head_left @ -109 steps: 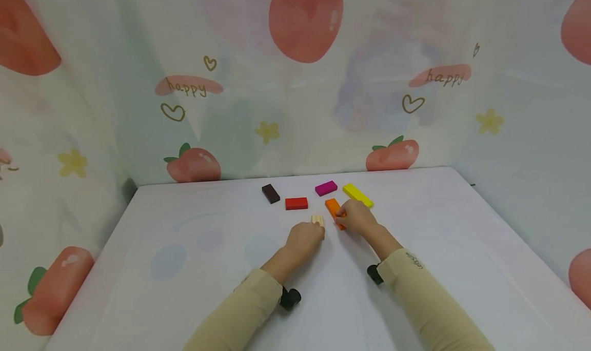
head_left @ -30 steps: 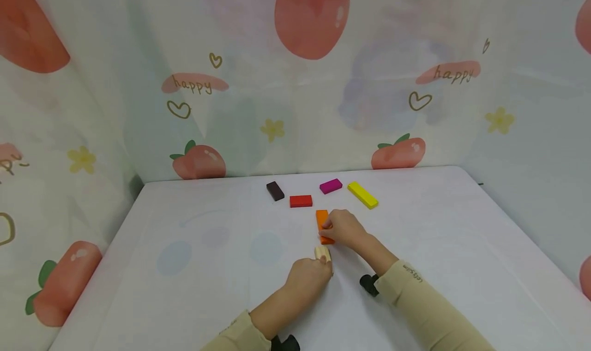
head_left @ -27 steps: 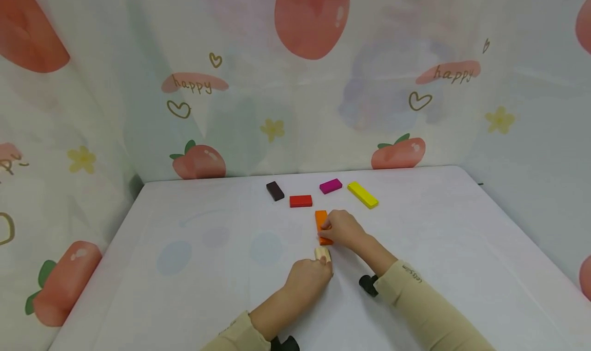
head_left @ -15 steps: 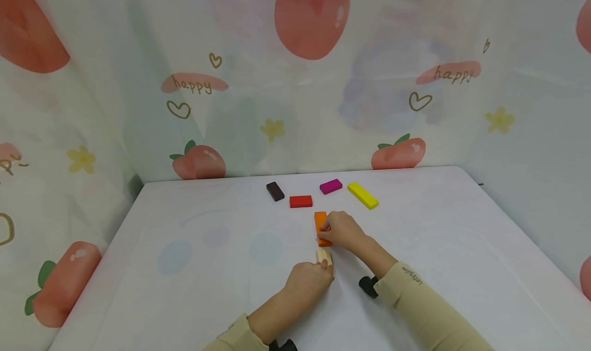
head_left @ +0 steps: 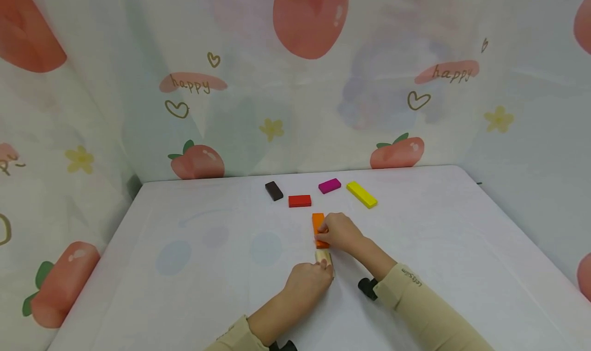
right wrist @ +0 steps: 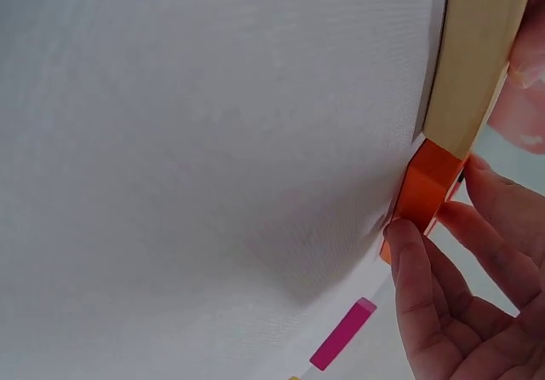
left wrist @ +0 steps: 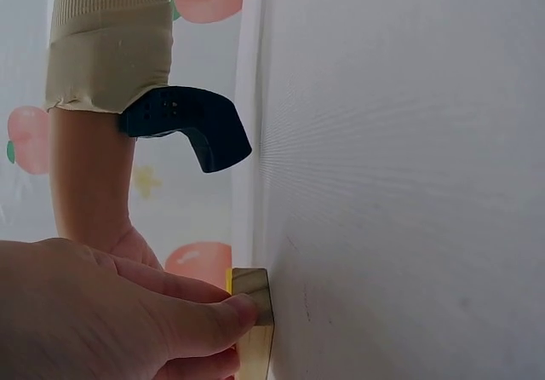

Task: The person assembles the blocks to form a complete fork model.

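My left hand [head_left: 308, 284] pinches a pale wooden block [head_left: 323, 257] that lies on the white table. In the left wrist view its thumb and fingers grip the block's near end. Just beyond, my right hand [head_left: 342, 232] holds an orange block [head_left: 318, 221] between thumb and fingers, partly covering it. The right wrist view has the orange block [right wrist: 423, 188] end to end with the wooden block [right wrist: 479, 52], the ends meeting or nearly so. The underside of both blocks is hidden.
Farther back on the table [head_left: 208, 299] lie a dark brown block [head_left: 274, 191], a red block [head_left: 299, 201], a magenta block [head_left: 330, 186] and a yellow block [head_left: 362, 194]. Behind stands a printed cloth backdrop [head_left: 240, 99], with similar cloth at both sides.
Both blocks have come nearer to me since the earliest frame, and the orange one has turned straighter. In the last second the orange block has slid slightly toward the wooden block, closing the gap.
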A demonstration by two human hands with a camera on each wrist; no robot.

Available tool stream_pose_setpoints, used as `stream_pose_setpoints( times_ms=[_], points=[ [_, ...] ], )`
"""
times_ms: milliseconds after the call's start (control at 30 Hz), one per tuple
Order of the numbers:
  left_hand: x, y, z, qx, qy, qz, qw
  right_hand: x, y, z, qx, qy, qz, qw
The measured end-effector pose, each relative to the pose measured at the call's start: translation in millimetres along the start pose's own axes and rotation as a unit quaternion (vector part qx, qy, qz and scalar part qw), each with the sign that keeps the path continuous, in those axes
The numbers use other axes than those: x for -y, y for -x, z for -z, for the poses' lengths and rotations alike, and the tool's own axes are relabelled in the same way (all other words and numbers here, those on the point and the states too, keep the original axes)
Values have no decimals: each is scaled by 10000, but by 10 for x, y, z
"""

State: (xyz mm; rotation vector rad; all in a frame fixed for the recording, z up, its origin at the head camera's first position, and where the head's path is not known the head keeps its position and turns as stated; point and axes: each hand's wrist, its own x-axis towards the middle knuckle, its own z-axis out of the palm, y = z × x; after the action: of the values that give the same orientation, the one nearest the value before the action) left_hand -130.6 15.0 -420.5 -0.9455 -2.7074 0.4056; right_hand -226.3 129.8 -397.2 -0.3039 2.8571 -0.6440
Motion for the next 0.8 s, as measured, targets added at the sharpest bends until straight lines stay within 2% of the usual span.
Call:
stream_pose_setpoints(
  times_ms=[233, 667, 800],
  points=[
    [0, 10, -2, -136, -73, -25, 9999, 11, 16, -7, -24, 16, 22, 10000],
    [31, 18, -1, 9, 81, -83, 9999, 17, 29, -8, 16, -53, 34, 10000],
    [35, 14, -17, -122, 88, -87, 9998, 24, 26, 6, 5, -23, 93, 10000]
  ],
)
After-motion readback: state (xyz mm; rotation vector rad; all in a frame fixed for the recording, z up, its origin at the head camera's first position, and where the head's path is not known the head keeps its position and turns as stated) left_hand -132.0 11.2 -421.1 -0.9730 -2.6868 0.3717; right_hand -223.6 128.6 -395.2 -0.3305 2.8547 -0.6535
